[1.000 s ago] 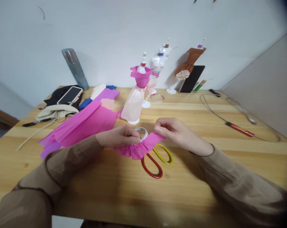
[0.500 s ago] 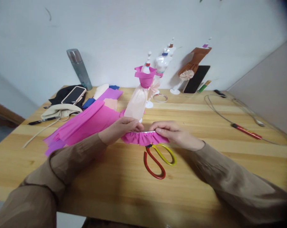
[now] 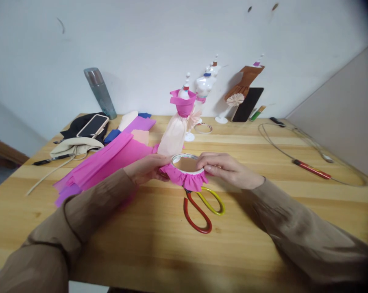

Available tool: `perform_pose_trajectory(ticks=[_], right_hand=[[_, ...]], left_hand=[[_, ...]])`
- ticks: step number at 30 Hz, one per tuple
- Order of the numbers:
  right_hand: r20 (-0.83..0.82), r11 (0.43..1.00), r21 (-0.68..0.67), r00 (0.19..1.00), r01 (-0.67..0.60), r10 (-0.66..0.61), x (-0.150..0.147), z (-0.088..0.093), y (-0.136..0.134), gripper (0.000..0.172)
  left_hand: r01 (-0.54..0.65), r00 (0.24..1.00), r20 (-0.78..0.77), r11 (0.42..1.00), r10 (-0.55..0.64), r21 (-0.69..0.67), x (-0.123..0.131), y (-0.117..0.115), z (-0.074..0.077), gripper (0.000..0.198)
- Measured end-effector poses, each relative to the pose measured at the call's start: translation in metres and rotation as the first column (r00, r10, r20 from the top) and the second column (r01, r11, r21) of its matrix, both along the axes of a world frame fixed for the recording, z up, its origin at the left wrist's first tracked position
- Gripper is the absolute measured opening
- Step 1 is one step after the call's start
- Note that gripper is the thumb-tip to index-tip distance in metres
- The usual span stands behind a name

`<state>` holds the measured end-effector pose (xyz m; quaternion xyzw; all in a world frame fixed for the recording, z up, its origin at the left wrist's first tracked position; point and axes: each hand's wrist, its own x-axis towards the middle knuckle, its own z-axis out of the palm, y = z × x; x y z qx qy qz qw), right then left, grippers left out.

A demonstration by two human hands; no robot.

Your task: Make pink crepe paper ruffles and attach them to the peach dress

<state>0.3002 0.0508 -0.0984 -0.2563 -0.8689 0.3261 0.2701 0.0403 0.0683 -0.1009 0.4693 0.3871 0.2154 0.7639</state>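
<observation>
Left hand (image 3: 147, 168): grip pinches bright-pink ruffled strip (image 3: 187, 180) at left edge of white ring-shaped roll (image 3: 184, 156). Right hand (image 3: 227, 169): grip pinches roll and strip at right edge. Roll sits frame centre, between both grips, strip along its near rim. Red-and-yellow-handled scissors (image 3: 199, 208) on pale wooden desk (image 3: 141, 248), lower centre, blades hidden.

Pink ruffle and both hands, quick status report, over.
Left hand and right hand hold white ring at opposite sides. Pink ruffle along its near rim. Possible snag: scissors on table, partly hidden behind ruffle.
</observation>
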Motion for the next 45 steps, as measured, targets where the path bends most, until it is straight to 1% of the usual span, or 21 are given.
perform_pose_trajectory(ticks=[4,7,11,15,17,18,20,21,23,25,28,30,31,33,35,36,37,40,42,43,45], right_hand=[[0.061,0.998,0.058,0.998,-0.006,0.003,0.000,0.004,-0.001,0.023],[0.127,0.992,0.126,0.991,0.021,-0.037,0.000,0.006,-0.003,0.023],[0.163,0.973,0.201,0.976,0.113,-0.147,0.002,0.007,-0.002,0.025],[0.154,0.941,0.237,0.947,0.242,-0.283,0.007,0.016,-0.002,0.027],[0.117,0.914,0.247,0.927,0.321,-0.357,0.007,0.022,-0.006,0.026],[0.097,0.901,0.249,0.916,0.355,-0.388,0.007,0.025,-0.009,0.025],[0.061,0.879,0.253,0.900,0.404,-0.431,0.002,0.027,-0.016,0.023],[0.052,0.876,0.252,0.898,0.411,-0.436,-0.001,0.028,-0.019,0.022],[0.041,0.879,0.254,0.903,0.404,-0.427,-0.009,0.027,-0.026,0.023],[0.024,0.882,0.266,0.912,0.389,-0.410,-0.016,0.025,-0.032,0.023],[0.007,0.882,0.270,0.915,0.387,-0.403,-0.023,0.024,-0.037,0.024],[0.011,0.886,0.245,0.913,0.393,-0.408,-0.025,0.024,-0.038,0.023],[0.012,0.890,0.221,0.911,0.399,-0.412,-0.025,0.025,-0.038,0.023],[0.004,0.895,0.151,0.905,0.420,-0.425,-0.026,0.026,-0.039,0.022],[-0.014,0.893,0.067,0.895,0.446,-0.446,-0.026,0.026,-0.039,0.021],[-0.024,0.890,0.025,0.890,0.455,-0.455,-0.026,0.026,-0.039,0.022],[-0.032,0.888,-0.013,0.887,0.460,-0.461,-0.027,0.025,-0.039,0.023],[-0.037,0.886,-0.087,0.887,0.456,-0.461,-0.027,0.023,-0.039,0.025],[-0.033,0.888,-0.086,0.889,0.452,-0.456,-0.028,0.021,-0.039,0.024],[-0.032,0.891,-0.076,0.892,0.448,-0.451,-0.028,0.021,-0.039,0.023],[-0.029,0.898,-0.050,0.898,0.438,-0.440,-0.029,0.019,-0.039,0.022]], left_hand=[[-0.011,0.998,-0.066,0.998,0.015,0.054,-0.001,0.002,-0.004,0.044],[-0.100,0.987,-0.113,0.989,0.112,0.111,0.000,0.004,-0.007,0.041],[-0.285,0.941,-0.176,0.957,0.290,0.058,0.001,0.004,-0.004,0.054],[-0.341,0.930,-0.153,0.939,0.333,-0.031,0.005,-0.005,-0.001,0.070],[-0.333,0.940,-0.117,0.938,0.322,-0.097,0.009,-0.014,-0.004,0.075],[-0.298,0.954,-0.078,0.946,0.290,-0.128,0.011,-0.019,-0.006,0.076],[-0.160,0.986,0.018,0.968,0.167,-0.194,0.017,-0.031,-0.011,0.075],[-0.107,0.989,0.079,0.976,0.124,-0.192,0.020,-0.037,-0.013,0.069],[-0.091,0.972,0.207,0.990,0.112,-0.109,0.025,-0.048,-0.013,0.053],[-0.097,0.960,0.258,0.993,0.112,-0.067,0.028,-0.057,-0.011,0.041],[-0.167,0.962,0.213,0.985,0.171,-0.037,0.031,-0.063,-0.007,0.032],[-0.223,0.967,0.138,0.973,0.213,0.060,0.032,-0.062,-0.006,0.031],[-0.255,0.965,0.100,0.957,0.243,0.136,0.032,-0.062,-0.006,0.030],[-0.323,0.945,0.053,0.901,0.322,0.291,0.032,-0.060,-0.007,0.025],[-0.361,0.929,0.063,0.854,0.364,0.374,0.031,-0.059,-0.008,0.023],[-0.356,0.932,0.084,0.854,0.351,0.378,0.030,-0.059,-0.009,0.023],[-0.328,0.944,0.105,0.872,0.312,0.363,0.029,-0.058,-0.010,0.024],[-0.147,0.983,0.144,0.954,0.112,0.261,0.028,-0.059,-0.013,0.028],[-0.041,0.987,0.159,0.981,0.011,0.188,0.029,-0.061,-0.014,0.032],[-0.023,0.984,0.176,0.988,-0.004,0.154,0.029,-0.062,-0.013,0.034],[-0.051,0.974,0.226,0.995,0.031,0.085,0.031,-0.064,-0.012,0.035]])
